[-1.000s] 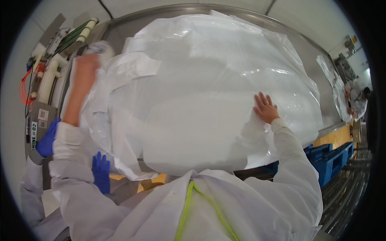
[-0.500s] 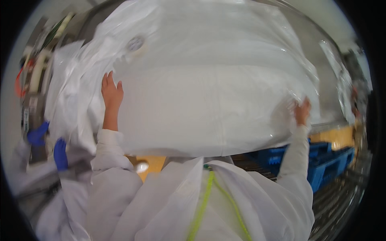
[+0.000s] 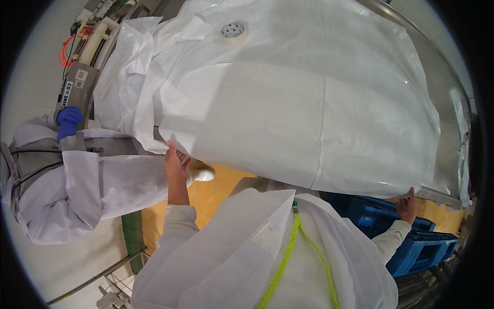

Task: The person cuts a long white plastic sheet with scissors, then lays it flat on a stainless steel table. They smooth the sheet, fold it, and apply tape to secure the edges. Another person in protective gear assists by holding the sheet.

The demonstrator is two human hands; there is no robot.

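Observation:
A large sheet of white plastic film point(image 3: 267, 123) is spread over the table in front of me, creased down its right half. At its near left corner, my left hand point(image 3: 176, 160) grips the edge, thumb on top and fingers curled beneath. My right hand point(image 3: 406, 207) pinches the near right edge of the same sheet, low by the table's front. A roll of pale tape point(image 3: 234, 33) lies on the film toward the far left. Left of the sheet, more white film point(image 3: 123, 77) is bunched in loose folds.
On my left stands a co-worker in a white coat point(image 3: 62, 190), blue-gloved hands point(image 3: 69, 122) together beside a grey machine box point(image 3: 80, 85). The metal table point(image 3: 450, 123) shows along the right. Blue plastic pallets point(image 3: 422, 252) sit below it on the right. A white boot point(image 3: 204, 175) is on the yellow floor.
Both hands have drawn back toward me from on top of the film to its near edge and closed on it. The co-worker's gloved hands have come together.

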